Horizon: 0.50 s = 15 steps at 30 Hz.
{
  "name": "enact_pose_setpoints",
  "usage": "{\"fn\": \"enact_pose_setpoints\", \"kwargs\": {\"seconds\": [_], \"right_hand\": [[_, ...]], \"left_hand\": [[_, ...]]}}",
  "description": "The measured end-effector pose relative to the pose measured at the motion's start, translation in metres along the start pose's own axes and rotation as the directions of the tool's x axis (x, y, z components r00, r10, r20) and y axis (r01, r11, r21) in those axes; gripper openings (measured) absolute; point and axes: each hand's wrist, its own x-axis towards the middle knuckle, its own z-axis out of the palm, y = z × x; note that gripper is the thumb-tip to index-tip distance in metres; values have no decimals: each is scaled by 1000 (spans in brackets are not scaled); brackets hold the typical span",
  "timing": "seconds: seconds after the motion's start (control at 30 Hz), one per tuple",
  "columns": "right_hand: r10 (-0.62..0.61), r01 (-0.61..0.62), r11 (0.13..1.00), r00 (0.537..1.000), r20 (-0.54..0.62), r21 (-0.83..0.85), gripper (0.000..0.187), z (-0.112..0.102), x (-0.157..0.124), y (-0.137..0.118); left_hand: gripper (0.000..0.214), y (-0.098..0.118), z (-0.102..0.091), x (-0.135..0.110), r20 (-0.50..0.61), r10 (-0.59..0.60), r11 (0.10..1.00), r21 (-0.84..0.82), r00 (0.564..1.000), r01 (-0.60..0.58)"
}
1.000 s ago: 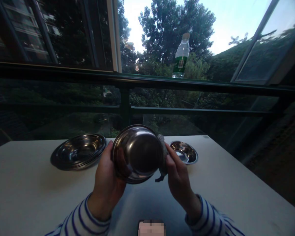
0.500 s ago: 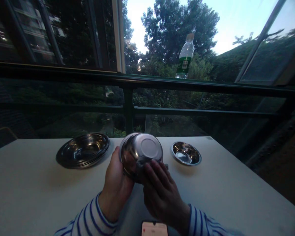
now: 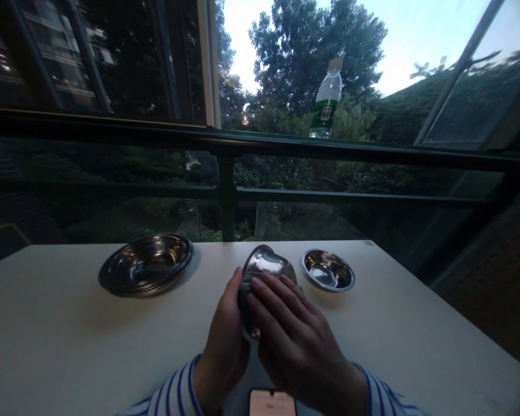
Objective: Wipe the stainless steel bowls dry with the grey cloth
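A shiny stainless steel bowl (image 3: 281, 264) is tilted on its side above the table, its base turned to the right. My left hand (image 3: 227, 329) grips it by the rim from the left, thumb along the edge. Across the bowl's outer wall lies my right hand (image 3: 292, 323), fingers together and pressing a grey cloth (image 3: 301, 288) against the metal. Most of that cloth is hidden under the fingers; only a small bit shows, so its shape is unclear.
A stack of steel bowls (image 3: 147, 266) stands on the white table (image 3: 47, 329) at left. One small steel bowl (image 3: 328, 270) sits at right. A lit phone (image 3: 272, 403) is at the near edge. Behind, a plastic bottle (image 3: 326, 104) stands on the dark railing (image 3: 156, 132).
The bowl has turned so its base faces right rather than up toward me. Both hands have shifted a little right, and the right hand now covers more of the bowl's side.
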Motion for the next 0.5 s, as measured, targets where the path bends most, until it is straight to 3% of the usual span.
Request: {"fn": "enact_pose_setpoints", "kwargs": {"seconds": [0.07,0.2,0.37,0.43,0.5], "right_hand": [[14,-14,1000,1000,9,1,39,-1,1,-2],[-132,130,989,991,-35,-64,38,8,-4,-4],[-280,270,957,956,-88,-108,40,26,-22,14],[-240,237,971,960,-145,-38,49,30,-28,24],[-65,89,991,975,-213,103,59,31,-30,32]], "left_hand": [[27,-1,1,-2,-29,29,1000,-8,999,-29],[30,16,5,-1,-93,-5,1000,-5,996,5],[35,43,9,7,-34,196,978,-72,980,-198],[32,47,9,9,-20,209,973,-90,978,-210],[30,47,7,11,13,200,976,-87,980,-198]]}}
